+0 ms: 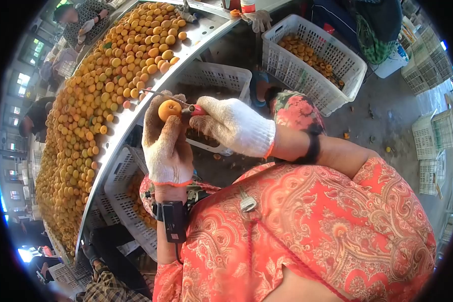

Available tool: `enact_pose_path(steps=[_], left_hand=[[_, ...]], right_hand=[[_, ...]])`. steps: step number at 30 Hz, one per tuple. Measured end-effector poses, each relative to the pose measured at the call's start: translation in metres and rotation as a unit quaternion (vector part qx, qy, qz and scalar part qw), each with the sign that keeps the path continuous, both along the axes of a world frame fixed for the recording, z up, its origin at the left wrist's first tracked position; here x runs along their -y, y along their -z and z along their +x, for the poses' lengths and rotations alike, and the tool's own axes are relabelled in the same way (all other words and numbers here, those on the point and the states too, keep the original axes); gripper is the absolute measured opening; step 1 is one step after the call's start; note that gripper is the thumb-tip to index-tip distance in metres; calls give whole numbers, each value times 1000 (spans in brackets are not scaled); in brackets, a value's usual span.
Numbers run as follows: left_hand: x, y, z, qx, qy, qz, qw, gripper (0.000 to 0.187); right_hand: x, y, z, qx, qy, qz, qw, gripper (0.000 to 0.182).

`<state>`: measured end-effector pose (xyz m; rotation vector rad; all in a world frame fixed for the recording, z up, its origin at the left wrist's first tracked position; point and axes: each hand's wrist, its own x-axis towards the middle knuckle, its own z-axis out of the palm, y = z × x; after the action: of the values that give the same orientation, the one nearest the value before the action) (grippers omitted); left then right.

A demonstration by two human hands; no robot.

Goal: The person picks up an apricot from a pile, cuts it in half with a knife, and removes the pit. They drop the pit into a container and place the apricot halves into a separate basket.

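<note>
My left hand [167, 146], in a stained white knit glove, is closed around an orange apricot [169, 110] held upright in its fingers. My right hand [239, 126], gloved the same way, grips a small knife [198, 109] by its red handle. The knife's thin dark blade points left and passes behind the top of the apricot in this view. Both hands meet over a white plastic crate [214, 72] beside the metal table, and they partly cover it.
A large heap of apricots [98, 95] covers the metal table [136, 108] at left. Crates with cut fruit stand at the upper right [312, 65] and lower left [120, 183]. A loose glove [259, 20] lies at the table's end. Other people work around the table.
</note>
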<state>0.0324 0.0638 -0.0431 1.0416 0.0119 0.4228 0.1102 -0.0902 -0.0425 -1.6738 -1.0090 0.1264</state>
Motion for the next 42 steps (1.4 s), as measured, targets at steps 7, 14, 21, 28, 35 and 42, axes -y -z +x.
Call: enact_pose_path(steps=[7,14,21,28,35,42], left_hand=[[4,-2,-2,-29,-16,-9,999,41],[10,-7,6,39,-16,-65,997,39],[13,-11,13,37,-40,-63,996,36],[13,-15,13,23,-44,-87,995,33],[21,-18,12,15,-19,-144,989,30],[29,-7,17,-26,-5,-171,985,43]], right_hand=[[2,0,-1,-7,-3,11,1000,22],[7,-4,-6,-15,4,-68,998,32],[9,-9,-5,-4,1,-62,998,27],[4,-3,-4,50,16,-44,998,29],[0,2,-8,50,50,-92,993,27],[-2,17,-8,56,57,-91,993,29]])
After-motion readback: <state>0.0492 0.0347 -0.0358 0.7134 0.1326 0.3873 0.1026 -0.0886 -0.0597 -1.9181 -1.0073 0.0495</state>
